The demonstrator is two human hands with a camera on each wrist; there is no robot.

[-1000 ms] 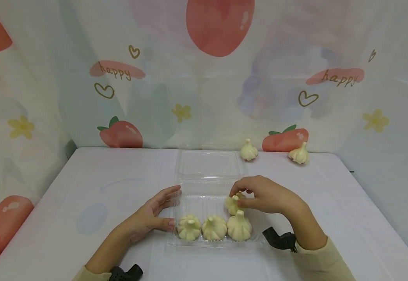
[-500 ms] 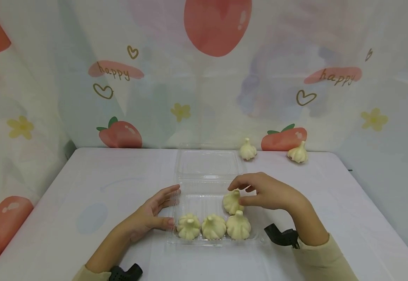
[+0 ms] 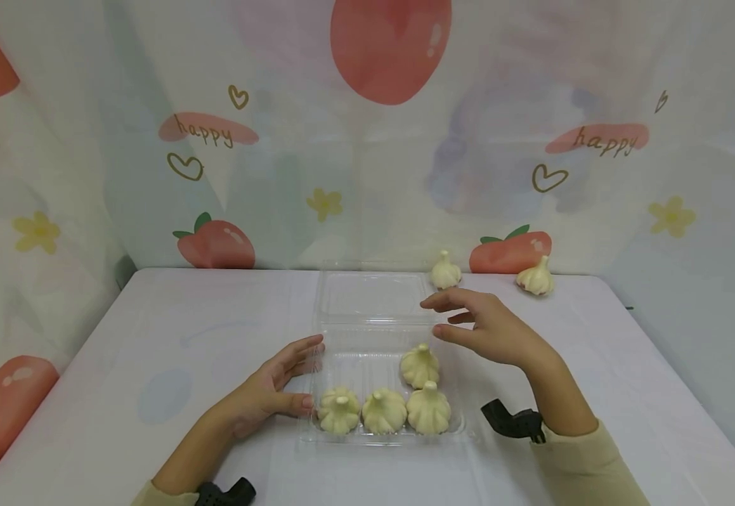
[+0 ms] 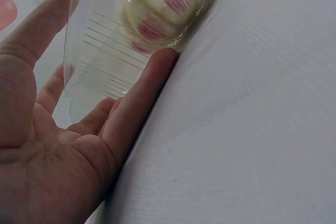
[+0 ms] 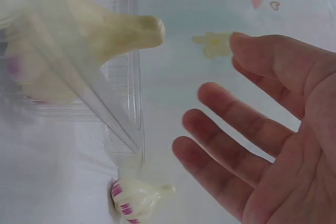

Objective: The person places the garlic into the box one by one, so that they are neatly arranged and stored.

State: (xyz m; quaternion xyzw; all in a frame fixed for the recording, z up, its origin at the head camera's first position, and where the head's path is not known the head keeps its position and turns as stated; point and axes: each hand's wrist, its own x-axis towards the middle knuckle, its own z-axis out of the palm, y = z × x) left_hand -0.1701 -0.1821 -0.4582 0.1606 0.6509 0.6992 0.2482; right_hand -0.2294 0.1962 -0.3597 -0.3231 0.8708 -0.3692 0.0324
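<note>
A clear plastic clamshell box (image 3: 358,365) lies with its lid (image 3: 376,295) folded back on the table. Three garlic bulbs (image 3: 384,411) line its near side, and a fourth garlic bulb (image 3: 420,365) sits behind the right one. My left hand (image 3: 272,383) rests against the box's left wall, its fingers fairly straight, as the left wrist view also shows. Over the box's back right corner hovers my right hand (image 3: 484,327), holding nothing, with thumb and fingers apart. In the right wrist view that hand's fingertips (image 5: 210,95) touch nothing.
Two more garlic bulbs stand at the table's back edge: one garlic bulb (image 3: 445,270) beside the lid, another garlic bulb (image 3: 535,277) farther right. A printed cloth backdrop (image 3: 367,176) rises behind the white table (image 3: 216,309).
My right hand has let go of the garlic bulb at the box's back right and moved up and away, toward the table's back. The left hand stays at the box's wall.
</note>
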